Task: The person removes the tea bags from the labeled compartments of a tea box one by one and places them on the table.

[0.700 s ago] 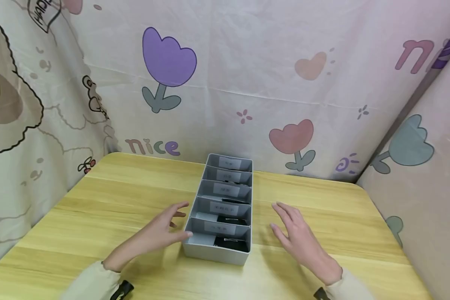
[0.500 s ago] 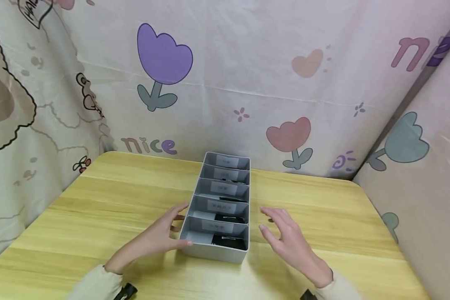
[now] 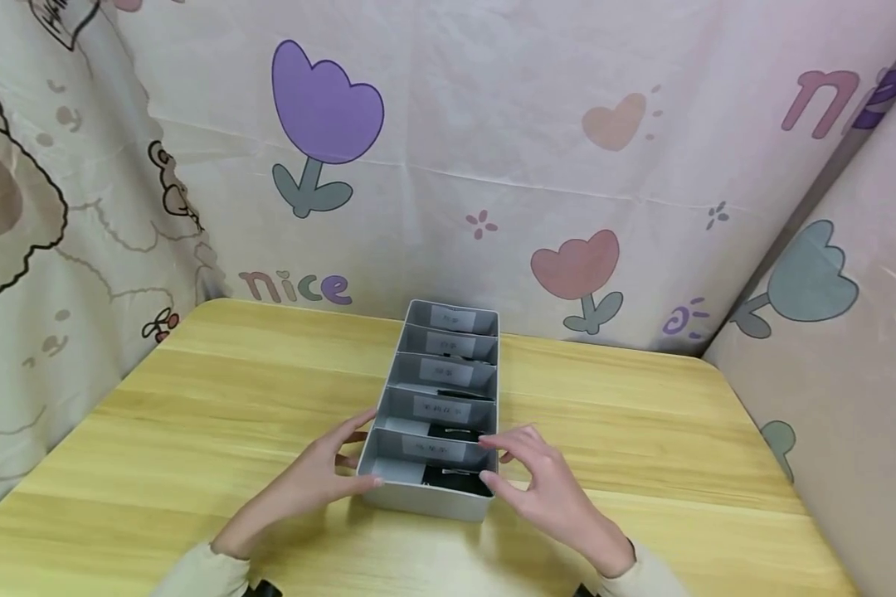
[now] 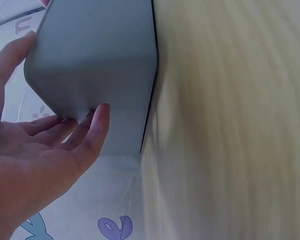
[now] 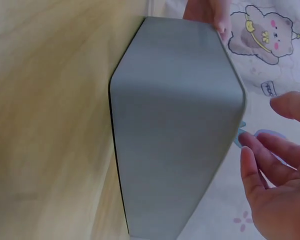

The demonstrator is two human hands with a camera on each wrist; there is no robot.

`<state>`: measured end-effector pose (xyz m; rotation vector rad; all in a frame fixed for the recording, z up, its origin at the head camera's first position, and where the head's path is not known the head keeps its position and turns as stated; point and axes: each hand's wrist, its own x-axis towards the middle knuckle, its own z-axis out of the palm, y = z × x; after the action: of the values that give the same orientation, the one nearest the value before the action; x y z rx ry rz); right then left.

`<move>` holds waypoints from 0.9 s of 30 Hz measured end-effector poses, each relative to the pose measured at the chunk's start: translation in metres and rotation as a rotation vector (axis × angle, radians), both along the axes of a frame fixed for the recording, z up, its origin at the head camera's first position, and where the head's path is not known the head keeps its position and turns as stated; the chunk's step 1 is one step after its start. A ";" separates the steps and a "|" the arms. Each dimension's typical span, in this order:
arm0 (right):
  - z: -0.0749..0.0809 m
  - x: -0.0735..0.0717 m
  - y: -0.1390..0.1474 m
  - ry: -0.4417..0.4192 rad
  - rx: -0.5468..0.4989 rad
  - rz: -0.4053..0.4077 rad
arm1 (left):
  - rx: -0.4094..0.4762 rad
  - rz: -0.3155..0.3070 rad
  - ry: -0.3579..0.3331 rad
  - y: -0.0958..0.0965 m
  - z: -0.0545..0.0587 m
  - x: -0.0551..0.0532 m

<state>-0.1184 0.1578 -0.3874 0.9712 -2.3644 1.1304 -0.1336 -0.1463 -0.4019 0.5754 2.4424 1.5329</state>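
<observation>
A grey storage box [image 3: 426, 501] with a row of compartments stands on the wooden table, its long side running away from me. Small flat black items [image 3: 459, 481] lie in the front compartments, and handwritten white labels are stuck on the inner walls. My left hand [image 3: 309, 477] holds the front left corner, thumb over the front rim and fingers against the left wall [image 4: 125, 95]. By the front right corner is my right hand [image 3: 552, 493], thumb and forefinger apart at the right rim. The right wrist view shows that hand [image 5: 285, 180] beside the wall, with nothing between its fingers.
The wooden table [image 3: 687, 464] reaches out on both sides of the box. Behind it hangs a pale printed curtain [image 3: 433, 149] with flowers, close to the box's far end. More printed cloth [image 3: 874, 398] closes off the right side.
My right hand has moved left, from out over the table to the box's right rim. The left thumb has come down onto the front rim. The box stays in place.
</observation>
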 end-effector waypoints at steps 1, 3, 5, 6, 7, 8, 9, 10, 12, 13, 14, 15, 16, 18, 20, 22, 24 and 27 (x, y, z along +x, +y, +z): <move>-0.001 0.000 -0.001 0.004 0.011 0.008 | -0.002 0.000 0.006 0.000 0.000 0.000; -0.003 0.000 -0.004 0.016 0.038 0.024 | -0.008 0.004 0.010 0.000 -0.001 0.000; -0.005 0.000 -0.006 0.044 0.070 0.041 | -0.009 0.013 -0.001 0.000 -0.002 0.001; -0.005 0.000 -0.007 0.057 0.086 0.042 | -0.011 0.014 -0.004 0.000 -0.003 0.002; -0.006 0.000 -0.008 0.070 0.101 0.042 | -0.014 0.016 -0.006 0.000 -0.004 0.002; -0.006 -0.001 -0.008 0.082 0.116 0.043 | -0.014 0.018 -0.009 0.000 -0.004 0.003; -0.006 -0.001 -0.009 0.091 0.131 0.044 | -0.014 0.021 -0.012 0.000 -0.005 0.003; -0.006 -0.001 -0.009 0.096 0.148 0.042 | -0.013 0.018 -0.009 -0.001 -0.005 0.003; -0.005 -0.002 -0.009 0.104 0.180 0.040 | -0.013 0.009 0.004 -0.001 -0.005 0.003; -0.005 -0.002 -0.010 0.105 0.194 0.045 | -0.015 0.009 0.007 -0.001 -0.005 0.003; -0.005 -0.002 -0.010 0.106 0.207 0.052 | -0.016 0.008 0.007 -0.002 -0.004 0.004; -0.005 -0.002 -0.010 0.105 0.222 0.059 | -0.019 0.007 0.006 -0.002 -0.004 0.004; -0.004 -0.002 -0.010 0.103 0.236 0.066 | -0.021 0.006 0.003 -0.002 -0.004 0.005; -0.004 -0.002 -0.010 0.102 0.256 0.081 | -0.026 0.006 -0.001 -0.003 -0.003 0.005; -0.004 -0.002 -0.009 0.095 0.274 0.093 | -0.031 0.005 -0.010 -0.003 -0.003 0.005; -0.003 -0.002 -0.009 0.091 0.286 0.102 | -0.033 0.001 -0.009 -0.003 -0.003 0.005; -0.003 -0.002 -0.009 0.099 0.289 0.111 | -0.034 -0.005 -0.005 -0.003 -0.003 0.004; -0.003 -0.002 -0.009 0.132 0.289 0.131 | -0.026 -0.014 -0.001 -0.002 -0.004 0.003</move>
<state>-0.1204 0.1492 -0.3906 1.2717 -2.4272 0.7509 -0.1307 -0.1485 -0.4063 0.5855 2.4481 1.4936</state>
